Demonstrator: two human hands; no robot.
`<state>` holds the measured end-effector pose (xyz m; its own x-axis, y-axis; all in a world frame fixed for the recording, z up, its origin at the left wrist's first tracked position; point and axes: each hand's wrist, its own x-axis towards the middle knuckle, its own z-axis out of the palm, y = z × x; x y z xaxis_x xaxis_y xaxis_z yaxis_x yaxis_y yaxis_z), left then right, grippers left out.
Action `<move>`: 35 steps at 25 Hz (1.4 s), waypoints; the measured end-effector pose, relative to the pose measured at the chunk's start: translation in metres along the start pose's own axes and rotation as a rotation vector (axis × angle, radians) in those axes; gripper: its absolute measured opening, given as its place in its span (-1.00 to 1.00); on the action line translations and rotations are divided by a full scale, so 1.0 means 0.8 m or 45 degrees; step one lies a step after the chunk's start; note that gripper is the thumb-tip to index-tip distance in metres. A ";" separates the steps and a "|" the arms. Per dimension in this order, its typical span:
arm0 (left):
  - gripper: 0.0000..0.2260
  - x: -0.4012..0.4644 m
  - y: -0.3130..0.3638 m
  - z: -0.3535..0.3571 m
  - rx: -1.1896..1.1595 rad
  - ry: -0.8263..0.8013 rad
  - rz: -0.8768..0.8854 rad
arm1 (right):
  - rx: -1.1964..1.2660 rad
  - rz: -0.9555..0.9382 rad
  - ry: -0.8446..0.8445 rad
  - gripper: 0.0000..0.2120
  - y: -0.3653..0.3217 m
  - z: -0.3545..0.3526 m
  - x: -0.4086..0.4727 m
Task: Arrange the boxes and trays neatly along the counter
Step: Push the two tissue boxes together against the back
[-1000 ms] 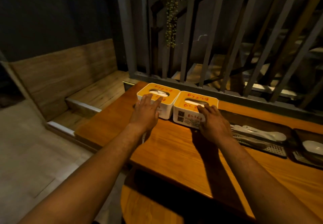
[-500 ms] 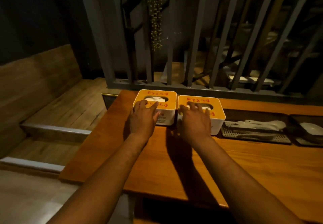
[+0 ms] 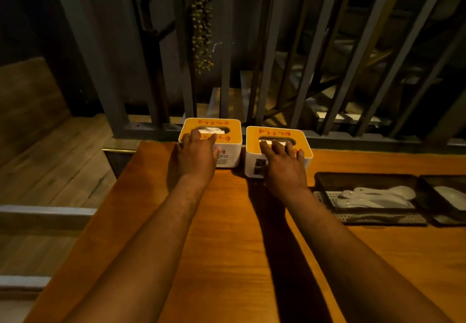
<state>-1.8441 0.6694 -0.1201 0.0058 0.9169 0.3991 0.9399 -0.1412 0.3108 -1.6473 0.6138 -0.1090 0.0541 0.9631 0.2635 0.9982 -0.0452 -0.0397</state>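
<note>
Wooden counter fills the lower frame. At centre, the left hand lies flat-fingered on the left tissue box; the right hand likewise lies on the right tissue box. Two dark trays sit at right.

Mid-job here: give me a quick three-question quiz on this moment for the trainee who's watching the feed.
1. True or false: each hand rests on a different tissue box.
2. What lies in the dark tray right of the boxes? A) white spoons B) folded napkins C) glasses
3. Fill in: the left tissue box sits ____ the railing than the right tissue box.

Key
1. True: the left hand lies over the left box and the right hand over the right one, fingers straight on the orange lids.
2. A, white spoons.
3. Nearer to; the two fronts are not in line.
</note>
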 end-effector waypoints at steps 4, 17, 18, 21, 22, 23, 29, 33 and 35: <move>-0.57 0.043 0.003 0.027 -0.033 0.028 -0.004 | -0.023 -0.007 -0.008 -0.10 0.011 0.016 0.068; -0.49 0.068 0.017 0.036 0.135 -0.069 0.007 | -0.054 -0.066 -0.081 -0.12 0.026 0.031 0.111; -0.45 0.067 0.021 0.027 0.191 -0.121 0.021 | -0.061 -0.086 -0.153 -0.08 0.027 0.022 0.111; -0.44 0.045 0.036 0.002 0.200 -0.090 0.075 | -0.015 -0.128 -0.211 0.02 0.031 -0.008 0.104; -0.48 0.034 0.042 -0.004 0.156 -0.045 0.106 | -0.001 -0.138 -0.169 0.03 0.031 -0.017 0.096; -0.53 0.022 0.048 -0.009 0.117 -0.011 0.141 | 0.021 -0.141 -0.118 0.00 0.032 -0.026 0.085; -0.64 -0.079 0.102 -0.040 -0.126 -0.097 0.258 | 0.251 -0.020 -0.073 -0.34 0.091 -0.061 -0.039; -0.63 -0.169 0.169 -0.050 -0.262 -0.168 0.369 | 0.303 0.055 -0.031 -0.51 0.183 -0.072 -0.119; -0.61 -0.207 0.213 -0.044 -0.254 -0.173 0.428 | 0.300 0.080 -0.005 -0.57 0.225 -0.078 -0.151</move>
<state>-1.6969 0.4803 -0.1031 0.3589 0.8462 0.3939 0.7934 -0.4989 0.3488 -1.4727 0.4726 -0.0881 0.1156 0.9614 0.2496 0.9592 -0.0427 -0.2796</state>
